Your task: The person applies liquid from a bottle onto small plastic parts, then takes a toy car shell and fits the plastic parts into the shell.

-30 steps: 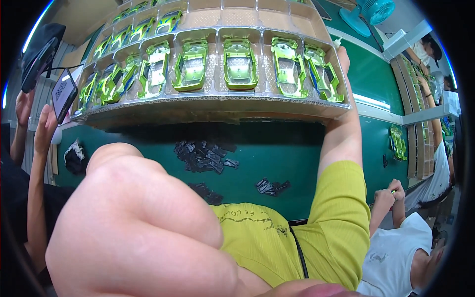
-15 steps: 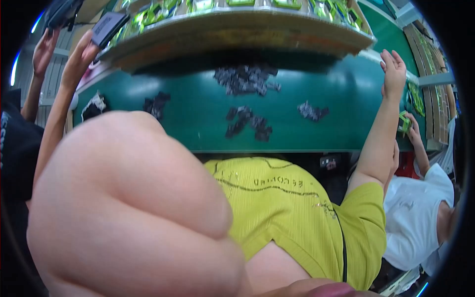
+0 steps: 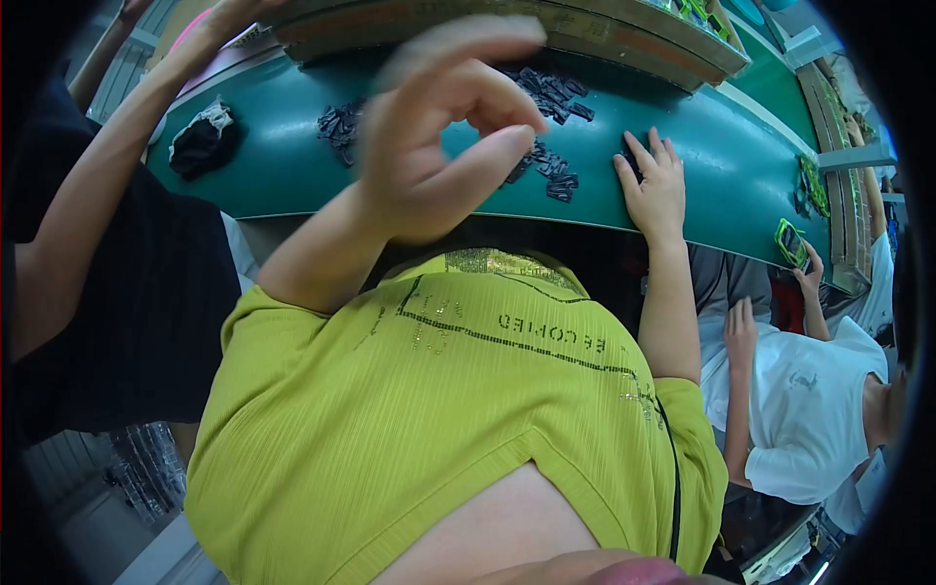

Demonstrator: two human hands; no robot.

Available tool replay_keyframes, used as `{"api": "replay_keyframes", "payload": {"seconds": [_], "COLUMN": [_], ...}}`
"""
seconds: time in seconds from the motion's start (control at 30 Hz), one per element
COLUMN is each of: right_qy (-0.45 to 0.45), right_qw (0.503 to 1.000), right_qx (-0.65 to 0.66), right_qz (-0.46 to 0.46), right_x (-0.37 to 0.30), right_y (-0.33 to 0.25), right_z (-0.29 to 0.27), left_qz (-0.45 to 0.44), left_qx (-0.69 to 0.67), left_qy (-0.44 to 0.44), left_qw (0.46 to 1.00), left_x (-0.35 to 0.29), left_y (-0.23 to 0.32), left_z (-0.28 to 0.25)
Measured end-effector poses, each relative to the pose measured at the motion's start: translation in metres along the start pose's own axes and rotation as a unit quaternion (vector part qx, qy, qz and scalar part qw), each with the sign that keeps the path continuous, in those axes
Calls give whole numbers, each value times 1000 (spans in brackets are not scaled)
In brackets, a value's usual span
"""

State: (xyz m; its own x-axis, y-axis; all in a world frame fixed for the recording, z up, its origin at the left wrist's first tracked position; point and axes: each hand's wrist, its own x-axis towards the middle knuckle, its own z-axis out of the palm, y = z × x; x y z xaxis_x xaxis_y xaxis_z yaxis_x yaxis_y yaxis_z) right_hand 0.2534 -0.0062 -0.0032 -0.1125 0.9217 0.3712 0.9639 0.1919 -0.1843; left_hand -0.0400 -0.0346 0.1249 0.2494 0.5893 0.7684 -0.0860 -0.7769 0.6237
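Note:
My left hand (image 3: 444, 136) is raised above the green tabletop. Its thumb and index finger curl into a ring with the tips nearly meeting; other fingers stretch above, slightly blurred. Anything pinched there is too small to make out. Below and behind it lie small dark flat strips in loose heaps: a far heap (image 3: 551, 93), a nearer heap (image 3: 551, 171) partly covered by this hand, and a left heap (image 3: 338, 127). Palm down on the table, my right hand (image 3: 653, 185) has its fingers spread over some dark pieces (image 3: 629, 153), mostly hidden beneath it.
A long cardboard box (image 3: 604, 39) stands along the far side of the green table (image 3: 721, 180). A black and white cloth (image 3: 205, 141) lies at the left. A person in black (image 3: 127, 283) reaches across at the left; at the right, one in white (image 3: 799, 390) holds a green-framed piece (image 3: 792, 244).
My left arm has dropped from close before the camera to over the table. My right hand has come down from the far right onto the dark pieces. The view has turned.

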Motion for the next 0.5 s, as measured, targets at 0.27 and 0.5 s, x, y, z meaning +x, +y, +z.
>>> {"api": "replay_keyframes", "payload": {"seconds": [0.27,0.5], "right_qy": [70,58], "right_qw": [996,996], "right_qx": [-13,-54], "right_qz": [-52,28], "right_x": [-4,-1], "right_y": [37,66], "right_z": [0,0], "left_qz": [-162,-127], "left_qx": [341,351], "left_qy": [-239,-289], "left_qw": [895,881], "left_x": [-79,-71], "left_y": [-88,-102], "left_z": [39,70]}}
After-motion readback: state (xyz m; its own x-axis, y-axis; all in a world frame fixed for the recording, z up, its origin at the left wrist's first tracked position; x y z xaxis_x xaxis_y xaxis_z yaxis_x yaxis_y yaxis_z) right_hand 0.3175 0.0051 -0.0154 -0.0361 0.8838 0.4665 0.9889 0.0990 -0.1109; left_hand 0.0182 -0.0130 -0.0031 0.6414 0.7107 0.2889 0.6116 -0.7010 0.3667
